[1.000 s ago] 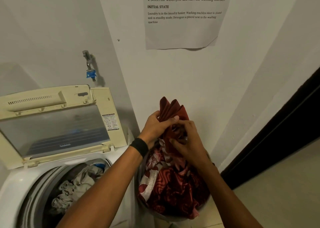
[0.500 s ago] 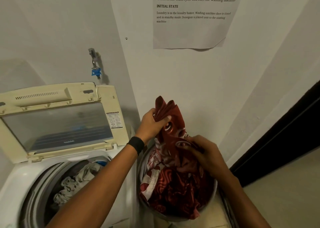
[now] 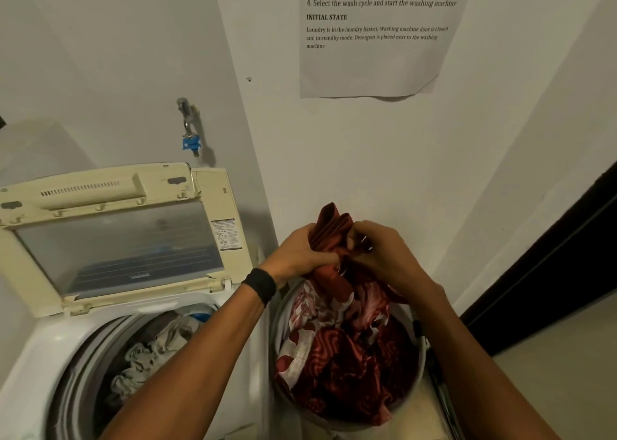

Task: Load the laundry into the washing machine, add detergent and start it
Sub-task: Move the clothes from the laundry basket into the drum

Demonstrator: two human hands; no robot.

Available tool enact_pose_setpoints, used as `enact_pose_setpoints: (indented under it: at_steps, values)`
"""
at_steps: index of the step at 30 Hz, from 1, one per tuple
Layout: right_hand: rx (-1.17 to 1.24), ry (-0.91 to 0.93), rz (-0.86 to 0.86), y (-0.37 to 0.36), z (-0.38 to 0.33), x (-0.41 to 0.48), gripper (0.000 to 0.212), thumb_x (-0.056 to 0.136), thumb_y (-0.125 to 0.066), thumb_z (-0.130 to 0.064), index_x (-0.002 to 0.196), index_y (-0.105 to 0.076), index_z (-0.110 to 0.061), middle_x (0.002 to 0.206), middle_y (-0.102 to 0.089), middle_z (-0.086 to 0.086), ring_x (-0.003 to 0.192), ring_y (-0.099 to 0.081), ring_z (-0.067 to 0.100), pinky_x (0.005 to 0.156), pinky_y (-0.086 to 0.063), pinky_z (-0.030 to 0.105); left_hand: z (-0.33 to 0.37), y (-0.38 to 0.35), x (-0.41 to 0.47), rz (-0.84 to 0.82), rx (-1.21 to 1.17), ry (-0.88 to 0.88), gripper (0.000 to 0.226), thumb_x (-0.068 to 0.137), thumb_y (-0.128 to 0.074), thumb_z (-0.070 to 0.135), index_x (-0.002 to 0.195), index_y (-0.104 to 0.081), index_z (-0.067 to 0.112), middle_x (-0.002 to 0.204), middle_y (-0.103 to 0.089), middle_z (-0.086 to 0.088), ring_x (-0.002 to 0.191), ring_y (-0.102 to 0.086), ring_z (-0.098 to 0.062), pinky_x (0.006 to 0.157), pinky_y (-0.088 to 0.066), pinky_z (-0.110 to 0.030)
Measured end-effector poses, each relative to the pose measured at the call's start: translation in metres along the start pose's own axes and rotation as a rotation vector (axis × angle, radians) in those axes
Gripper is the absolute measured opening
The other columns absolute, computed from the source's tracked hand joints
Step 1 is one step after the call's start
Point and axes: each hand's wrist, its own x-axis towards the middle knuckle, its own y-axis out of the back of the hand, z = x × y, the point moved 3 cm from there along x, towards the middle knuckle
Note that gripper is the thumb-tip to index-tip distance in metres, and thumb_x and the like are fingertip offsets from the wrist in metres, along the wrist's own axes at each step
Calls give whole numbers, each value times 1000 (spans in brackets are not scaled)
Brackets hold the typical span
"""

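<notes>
Hold: left grip (image 3: 298,254) and right grip (image 3: 384,256) both clenched the cloth (image 3: 330,222), centre frame.
Cloth: hung upright into basket (image 3: 320,423).
Drum (image 3: 77,356): lower left, nearer left grip.

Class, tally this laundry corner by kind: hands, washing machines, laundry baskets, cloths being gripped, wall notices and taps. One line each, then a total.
Hands: 2, left hand and right hand
Washing machine: 1
Laundry basket: 1
Red cloth, gripped by both hands: 1
Wall notice: 1
Tap: 1
Total: 7

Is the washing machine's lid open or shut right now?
Open. The lid stands tilted up, and clothes show in the drum below.
</notes>
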Motion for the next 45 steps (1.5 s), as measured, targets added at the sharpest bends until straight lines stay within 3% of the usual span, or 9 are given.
enact_pose_setpoints:
  at_steps: [4, 8, 15, 19, 24, 29, 35, 42, 45]
  values:
    - [90, -79, -86, 12, 16, -8, 29, 87, -80, -15, 101, -59, -30, 100, -69, -15, 85, -70, 6, 70, -59, 23, -1, 12, 2, 148, -154, 14, 48, 78, -86, 8, 122, -66, 10, 112, -76, -11, 103, -73, -25, 90, -61, -34]
    - [-170, -235, -154, 43, 45, -28, 12, 97, -70, -20, 104, -63, -27, 102, -74, -8, 82, -71, 11, 74, -57, 29, -5, 24, 3, 294, -250, 20, 38, 79, -85, 6, 112, -67, 15, 101, -76, -7, 79, -74, -4, 62, -56, -15]
    - [63, -120, 366, 40, -5, -37, 11, 93, -74, -41, 90, -76, -31, 79, -73, -15, 73, -69, 2, 63, -54, 19, 5, -7, 10, 439, -342, -37, 41, 85, -82, 15, 122, -64, 12, 109, -75, -7, 96, -73, -18, 80, -62, -30]
    - [36, -126, 375, 0, -16, -30, 20, 98, -69, -34, 106, -76, -18, 93, -67, 0, 85, -65, 15, 74, -58, 44, 9, -27, 10, 312, -359, -70, 37, 87, -81, 28, 120, -67, 18, 107, -77, -3, 100, -74, -21, 83, -62, -32]
    - [136, -61, 292, -12, -16, -31, 14, 100, -62, -16, 108, -74, -15, 93, -61, -3, 82, -63, 15, 72, -58, 45, 11, -22, 3, 206, -318, -40, 86, 66, -86, 62, 134, -52, 22, 122, -69, 1, 109, -70, -16, 87, -61, -29]
    - [301, -7, 212, -17, -25, -33, 18, 99, -63, -10, 114, -70, -17, 101, -69, -5, 92, -68, 10, 79, -61, 34, 9, -28, 3, 73, -509, 39, 81, 70, -90, 49, 136, -58, 14, 125, -71, -12, 116, -70, -29, 101, -57, -46]
    - [331, -63, 325, -33, -20, -50, 28, 91, -79, -21, 117, -68, -18, 104, -73, -13, 97, -71, 3, 82, -62, 27, 7, -19, 4, 79, -562, 34, 50, 84, -84, 17, 130, -65, 10, 116, -76, -13, 107, -74, -27, 88, -62, -37]
    - [288, -64, 273, -39, 24, -47, 136, 54, -96, -60, 160, -17, -29, 160, -28, -15, 147, -36, 11, 118, -36, 27, 22, 1, 4, 215, -555, -43, 31, 94, -73, 10, 124, -68, 0, 108, -78, -14, 100, -75, -27, 86, -62, -34]
    - [333, -188, 39, -72, 45, -44, 113, 52, -99, -56, 148, -42, -37, 142, -57, -13, 132, -56, 9, 110, -49, 38, 53, -3, 2, 112, -595, -90, 31, 95, -72, 12, 123, -68, -1, 102, -79, -10, 95, -75, -22, 81, -61, -31]
